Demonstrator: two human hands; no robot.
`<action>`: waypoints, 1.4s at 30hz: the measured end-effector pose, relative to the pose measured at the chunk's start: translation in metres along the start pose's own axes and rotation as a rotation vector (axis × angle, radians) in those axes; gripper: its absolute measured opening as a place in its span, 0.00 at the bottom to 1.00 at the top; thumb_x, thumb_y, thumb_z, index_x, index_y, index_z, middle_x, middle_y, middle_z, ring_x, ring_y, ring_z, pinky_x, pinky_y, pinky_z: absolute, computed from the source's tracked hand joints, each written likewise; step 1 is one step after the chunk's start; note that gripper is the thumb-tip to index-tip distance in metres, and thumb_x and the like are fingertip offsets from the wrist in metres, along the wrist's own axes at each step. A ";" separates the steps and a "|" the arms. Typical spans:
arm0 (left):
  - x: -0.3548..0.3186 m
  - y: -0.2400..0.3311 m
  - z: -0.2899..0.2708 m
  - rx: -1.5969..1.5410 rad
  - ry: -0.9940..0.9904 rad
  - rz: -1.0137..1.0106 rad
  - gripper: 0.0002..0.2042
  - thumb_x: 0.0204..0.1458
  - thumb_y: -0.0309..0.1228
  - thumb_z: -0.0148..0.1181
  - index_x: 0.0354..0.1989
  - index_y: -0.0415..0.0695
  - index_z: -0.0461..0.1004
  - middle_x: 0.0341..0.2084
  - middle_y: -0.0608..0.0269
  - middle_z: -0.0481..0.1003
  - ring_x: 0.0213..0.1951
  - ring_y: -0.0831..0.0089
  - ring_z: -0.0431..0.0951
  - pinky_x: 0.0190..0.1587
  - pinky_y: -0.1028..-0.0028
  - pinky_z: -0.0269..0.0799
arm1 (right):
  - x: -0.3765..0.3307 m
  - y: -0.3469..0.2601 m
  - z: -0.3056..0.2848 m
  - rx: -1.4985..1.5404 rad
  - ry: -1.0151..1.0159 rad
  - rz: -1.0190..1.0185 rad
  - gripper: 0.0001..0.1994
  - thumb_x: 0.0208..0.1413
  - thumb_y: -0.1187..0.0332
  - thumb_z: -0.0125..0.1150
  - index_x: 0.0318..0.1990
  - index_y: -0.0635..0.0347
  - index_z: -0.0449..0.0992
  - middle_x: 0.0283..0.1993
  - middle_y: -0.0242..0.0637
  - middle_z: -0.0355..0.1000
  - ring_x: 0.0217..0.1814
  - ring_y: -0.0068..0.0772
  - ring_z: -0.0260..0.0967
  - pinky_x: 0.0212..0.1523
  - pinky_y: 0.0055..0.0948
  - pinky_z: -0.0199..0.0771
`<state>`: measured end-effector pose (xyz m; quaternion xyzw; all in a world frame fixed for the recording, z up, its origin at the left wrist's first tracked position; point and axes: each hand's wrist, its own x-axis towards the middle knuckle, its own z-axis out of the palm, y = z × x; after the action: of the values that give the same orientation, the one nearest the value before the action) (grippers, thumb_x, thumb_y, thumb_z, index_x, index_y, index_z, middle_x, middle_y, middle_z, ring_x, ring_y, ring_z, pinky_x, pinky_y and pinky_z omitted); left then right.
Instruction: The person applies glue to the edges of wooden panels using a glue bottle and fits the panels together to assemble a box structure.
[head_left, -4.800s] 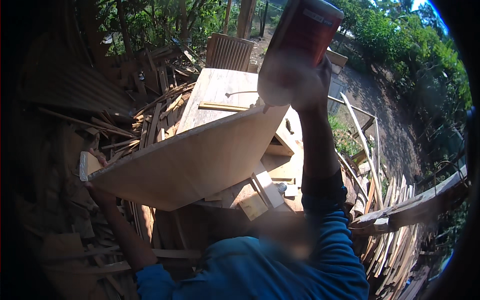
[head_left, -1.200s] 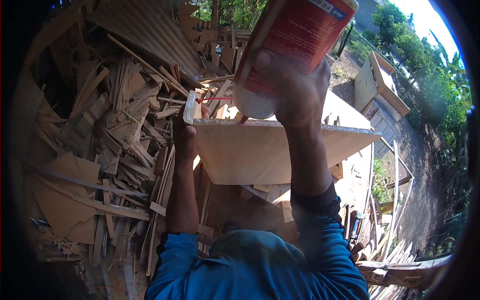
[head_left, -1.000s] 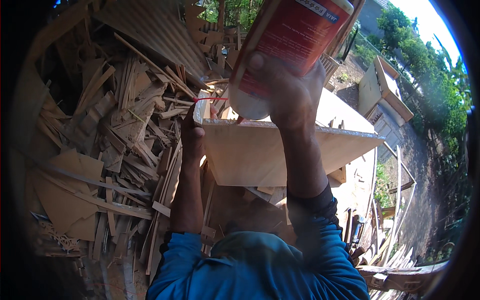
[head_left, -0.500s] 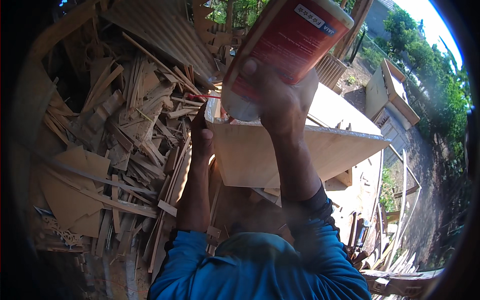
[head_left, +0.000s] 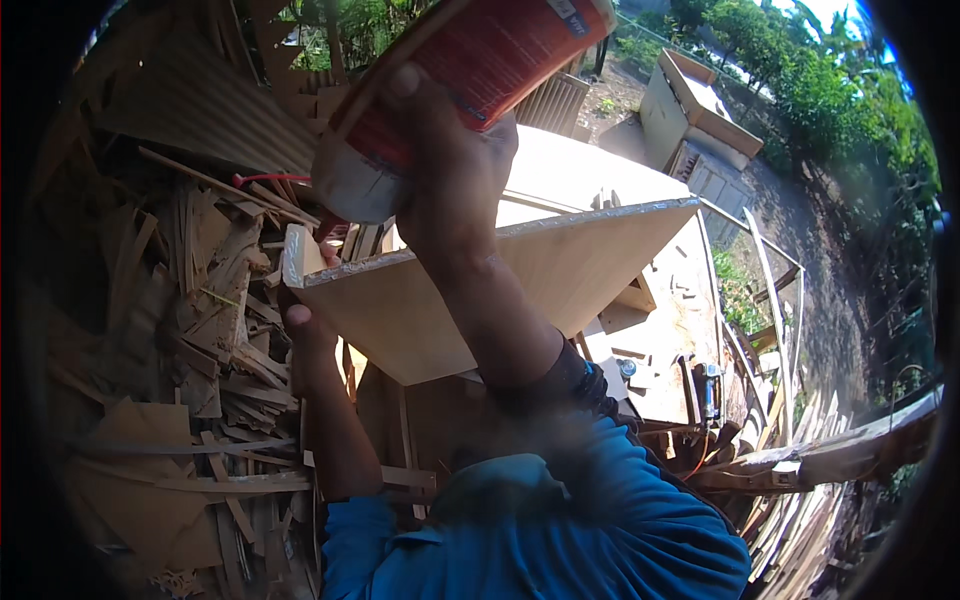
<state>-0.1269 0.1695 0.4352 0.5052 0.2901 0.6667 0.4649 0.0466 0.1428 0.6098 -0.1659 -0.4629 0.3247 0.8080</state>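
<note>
My right hand point(head_left: 450, 170) is wrapped round a large red-labelled glue bottle point(head_left: 490, 65), held tilted above a pale wooden panel point(head_left: 510, 290). A shiny whitish glue strip point(head_left: 590, 217) runs along the panel's upper edge. At the near-left corner, a short upright piece point(head_left: 296, 255) meets the panel, and its top edge is whitish too. My left hand point(head_left: 308, 325) grips this corner, thumb in front and fingers partly hidden behind the wood. Beside the bottle's lower end a thin red piece point(head_left: 270, 179) sticks out. The bottle's tip is hidden.
Wood offcuts point(head_left: 225, 310) are heaped on the left, below a corrugated sheet point(head_left: 210, 105). Behind the panel stretches a sunlit worktable point(head_left: 670, 330), with a power tool point(head_left: 708, 390) near its right edge. A wooden box-like cabinet point(head_left: 665, 110) stands outdoors beyond.
The view has swung, so the panel, bottle and both hands now appear farther left. The bottle's lower end shows higher above the panel's corner. Both hands keep their holds.
</note>
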 end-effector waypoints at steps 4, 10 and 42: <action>-0.002 -0.007 0.001 0.026 0.035 0.075 0.63 0.24 0.84 0.50 0.56 0.34 0.64 0.41 0.58 0.71 0.44 0.70 0.70 0.48 0.68 0.68 | 0.024 -0.059 -0.096 -0.283 0.322 -0.235 0.17 0.63 0.55 0.50 0.46 0.62 0.70 0.39 0.39 0.73 0.38 0.33 0.73 0.39 0.38 0.77; -0.007 -0.002 0.019 0.086 -0.028 0.258 0.66 0.32 0.80 0.50 0.73 0.42 0.38 0.58 0.47 0.62 0.58 0.53 0.69 0.66 0.55 0.59 | 0.006 -0.180 -0.323 0.259 0.571 -0.224 0.24 0.60 0.44 0.46 0.50 0.54 0.69 0.47 0.43 0.72 0.46 0.51 0.72 0.45 0.54 0.75; -0.013 0.049 0.366 1.552 -0.772 -0.053 0.28 0.37 0.16 0.66 0.51 0.42 0.67 0.28 0.58 0.74 0.33 0.68 0.76 0.39 0.68 0.72 | -0.418 -0.169 -0.772 0.289 1.727 0.464 0.17 0.64 0.56 0.47 0.45 0.60 0.75 0.39 0.43 0.77 0.40 0.44 0.78 0.37 0.46 0.83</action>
<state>0.2032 0.1077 0.5896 0.8636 0.4967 0.0510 0.0700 0.6190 -0.2398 0.0398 -0.3378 0.3949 0.2967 0.8012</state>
